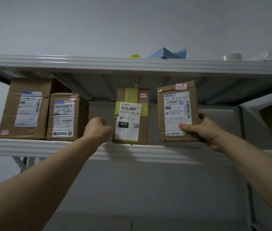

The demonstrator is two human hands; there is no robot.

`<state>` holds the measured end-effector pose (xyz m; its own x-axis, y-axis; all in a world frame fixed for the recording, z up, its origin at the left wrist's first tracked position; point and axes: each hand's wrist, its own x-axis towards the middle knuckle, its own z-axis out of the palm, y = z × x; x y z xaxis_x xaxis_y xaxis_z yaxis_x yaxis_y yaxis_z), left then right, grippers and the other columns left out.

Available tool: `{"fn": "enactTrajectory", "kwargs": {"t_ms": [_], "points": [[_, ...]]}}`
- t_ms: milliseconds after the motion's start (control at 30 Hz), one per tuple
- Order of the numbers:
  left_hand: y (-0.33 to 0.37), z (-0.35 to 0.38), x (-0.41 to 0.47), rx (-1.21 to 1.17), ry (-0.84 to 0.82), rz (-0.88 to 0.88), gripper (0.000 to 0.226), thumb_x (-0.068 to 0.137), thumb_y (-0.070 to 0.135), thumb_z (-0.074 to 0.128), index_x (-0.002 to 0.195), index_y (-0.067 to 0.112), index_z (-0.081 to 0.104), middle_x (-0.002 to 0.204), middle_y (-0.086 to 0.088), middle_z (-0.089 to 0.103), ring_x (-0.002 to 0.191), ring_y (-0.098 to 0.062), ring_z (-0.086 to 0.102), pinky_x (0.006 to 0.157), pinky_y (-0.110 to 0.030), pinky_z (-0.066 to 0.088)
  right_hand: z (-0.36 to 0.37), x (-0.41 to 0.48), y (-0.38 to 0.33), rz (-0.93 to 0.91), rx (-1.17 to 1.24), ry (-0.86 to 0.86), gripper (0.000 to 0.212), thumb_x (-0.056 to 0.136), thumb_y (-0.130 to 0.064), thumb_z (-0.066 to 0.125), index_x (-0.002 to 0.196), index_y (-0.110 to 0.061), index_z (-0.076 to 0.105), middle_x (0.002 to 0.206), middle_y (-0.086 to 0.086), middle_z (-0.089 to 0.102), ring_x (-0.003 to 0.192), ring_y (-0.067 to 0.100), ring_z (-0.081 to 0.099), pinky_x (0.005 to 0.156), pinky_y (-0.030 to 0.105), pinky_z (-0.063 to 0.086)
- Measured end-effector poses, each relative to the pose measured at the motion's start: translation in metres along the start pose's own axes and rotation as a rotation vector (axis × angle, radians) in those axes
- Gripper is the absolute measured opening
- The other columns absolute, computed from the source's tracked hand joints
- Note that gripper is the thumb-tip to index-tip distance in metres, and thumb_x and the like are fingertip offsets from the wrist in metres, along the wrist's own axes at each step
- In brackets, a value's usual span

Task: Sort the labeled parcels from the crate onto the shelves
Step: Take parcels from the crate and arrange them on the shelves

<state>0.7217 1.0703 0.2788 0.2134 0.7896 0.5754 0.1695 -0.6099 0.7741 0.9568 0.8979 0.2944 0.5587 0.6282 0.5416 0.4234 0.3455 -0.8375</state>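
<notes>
Head view: you are looking up at a grey metal shelf [48, 145] with both arms raised toward it.

Your right hand [203, 129] grips a flat brown parcel tagged 3-1-7 [177, 112] by its lower right corner. The thumb lies across the front on the bottom of the shipping label and the fingers are wrapped behind the right edge. You hold the parcel upright with its label facing you, at the right end of the row. Its lower edge is level with the shelf's front lip, and you cannot tell whether it rests on the shelf.

Your left hand [98, 129] is curled into a fist and holds nothing, just beside the left edge of the parcel tagged 5-1-6 [131, 117]. Whether the knuckles touch it is unclear. That parcel stands upright on the shelf, bound with yellow tape.

Further left, the parcel tagged 5-1-4 [67, 117] stands against a larger brown parcel [26, 109], both on the same shelf. A gap separates them from 5-1-6.

On the upper shelf [132, 64] sit a blue foam shape [168, 53], a yellow object [135, 55] and a white cup [233, 56], only partly visible over the edge.
</notes>
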Motion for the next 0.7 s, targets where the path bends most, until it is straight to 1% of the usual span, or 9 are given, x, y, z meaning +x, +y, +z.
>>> {"fn": "enactTrajectory", "kwargs": {"t_ms": [33,133,167,267,333,367,467,567,700], "points": [[0.0,0.003,0.003,0.01,-0.014,-0.013,0.032,0.085,0.004,0.062,0.117,0.004,0.058,0.114,-0.013,0.059,0.113,-0.028,0.053,0.096,-0.038,0.043,0.0,0.004,0.002,0.017,-0.017,-0.015,0.071,0.074,-0.004,0.077,0.133,-0.009,0.037,0.104,0.004,0.065,0.084,0.016,0.066,0.058,0.024,0.055],[0.001,0.013,0.012,0.019,-0.095,-0.064,0.059,0.082,0.006,0.069,0.134,-0.003,0.044,0.128,-0.018,0.054,0.111,-0.028,0.052,0.088,-0.034,0.041,0.0,0.015,0.009,0.058,-0.05,-0.065,0.055,0.077,-0.002,0.074,0.121,-0.011,0.042,0.097,0.004,0.065,0.079,0.015,0.066,0.05,0.019,0.053],[0.001,0.017,0.014,0.023,-0.134,-0.08,0.057,0.081,0.006,0.07,0.131,-0.003,0.047,0.126,-0.017,0.056,0.106,-0.026,0.054,0.086,-0.034,0.042,0.001,0.019,0.011,0.07,-0.076,-0.085,0.05,0.077,-0.002,0.073,0.119,-0.011,0.046,0.096,0.004,0.067,0.079,0.014,0.067,0.051,0.019,0.053],[-0.002,0.024,0.022,0.046,-0.23,-0.107,0.034,0.079,0.008,0.073,0.11,0.002,0.06,0.111,-0.014,0.064,0.096,-0.025,0.059,0.082,-0.033,0.048,0.001,0.026,0.018,0.089,-0.182,-0.122,0.034,0.077,-0.007,0.074,0.107,-0.012,0.06,0.098,0.004,0.07,0.084,0.014,0.067,0.062,0.022,0.053],[-0.003,0.026,0.026,0.058,-0.231,-0.092,0.029,0.079,0.008,0.074,0.105,0.004,0.062,0.107,-0.012,0.065,0.095,-0.024,0.06,0.082,-0.032,0.048,0.0,0.03,0.02,0.095,-0.206,-0.128,0.022,0.078,-0.009,0.074,0.096,-0.016,0.062,0.097,0.004,0.071,0.086,0.016,0.067,0.072,0.026,0.054],[-0.004,0.026,0.029,0.064,-0.233,-0.085,0.029,0.079,0.009,0.074,0.104,0.005,0.061,0.106,-0.011,0.065,0.094,-0.024,0.06,0.082,-0.032,0.048,0.001,0.032,0.02,0.1,-0.212,-0.132,0.02,0.079,-0.01,0.074,0.093,-0.017,0.063,0.094,0.003,0.071,0.086,0.016,0.067,0.074,0.027,0.054],[-0.004,0.027,0.031,0.098,-0.247,-0.069,0.026,0.079,0.011,0.074,0.102,0.005,0.061,0.099,-0.007,0.063,0.089,-0.021,0.059,0.081,-0.031,0.048,0.005,0.035,0.023,0.104,-0.213,-0.136,0.024,0.08,-0.01,0.073,0.102,-0.014,0.064,0.092,0.001,0.07,0.085,0.014,0.066,0.068,0.023,0.052],[-0.007,0.027,0.033,0.127,-0.242,-0.05,0.023,0.078,0.013,0.076,0.095,0.004,0.062,0.091,-0.006,0.062,0.079,-0.017,0.057,0.078,-0.031,0.047,0.011,0.04,0.028,0.094,-0.213,-0.102,0.031,0.08,-0.007,0.073,0.109,-0.011,0.061,0.099,0.003,0.069,0.085,0.013,0.065,0.069,0.023,0.051],[-0.008,0.027,0.034,0.132,-0.253,-0.042,0.021,0.078,0.014,0.076,0.091,0.006,0.062,0.085,-0.004,0.061,0.077,-0.017,0.056,0.076,-0.031,0.047,0.016,0.045,0.031,0.114,-0.241,-0.073,0.043,0.081,-0.007,0.072,0.12,-0.009,0.056,0.11,0.007,0.068,0.084,0.013,0.064,0.063,0.023,0.05]]}}
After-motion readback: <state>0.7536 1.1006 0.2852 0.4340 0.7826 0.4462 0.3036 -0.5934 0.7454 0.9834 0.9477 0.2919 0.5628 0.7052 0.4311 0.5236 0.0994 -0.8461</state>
